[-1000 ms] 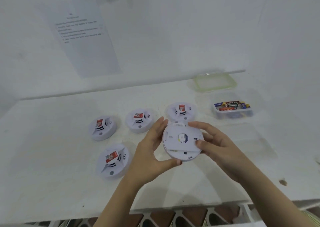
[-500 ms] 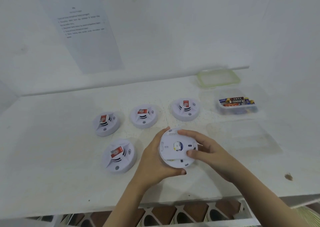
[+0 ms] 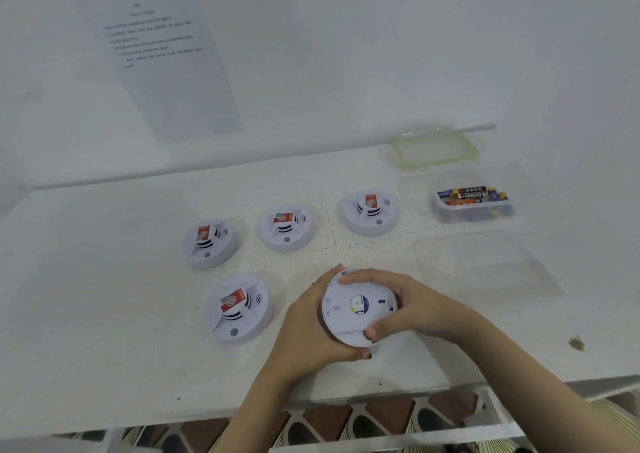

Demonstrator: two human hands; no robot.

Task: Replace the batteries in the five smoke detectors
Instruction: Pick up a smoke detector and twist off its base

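Asking: What is nearest, at lower centre of the frame?

Answering: Two bare hands grip one smoke detector [image 3: 353, 310], low over the white table [image 3: 104, 314]. I cannot tell whether it rests on the surface. The detector's flat back faces up. The left hand [image 3: 311, 324] wraps the left rim, fingertips at the top and thumb at the bottom. The right hand [image 3: 412, 307] curls round the right rim, thumb on the lower edge.

Asking: And the other detectors?

Answering: Four lie on the table, each with a red label facing up. The front detector [image 3: 237, 309] sits just left of the hands. Beyond it is a row of three: the left detector [image 3: 209, 243], the middle detector [image 3: 286, 227] and the right detector [image 3: 370, 212].

Asking: Farther back?

Answering: At the right, a clear tub [image 3: 472, 213] holds loose batteries [image 3: 467, 194]. A green-rimmed lid [image 3: 434, 149] lies behind it. A printed sheet [image 3: 166, 65] hangs on the wall, upper left.
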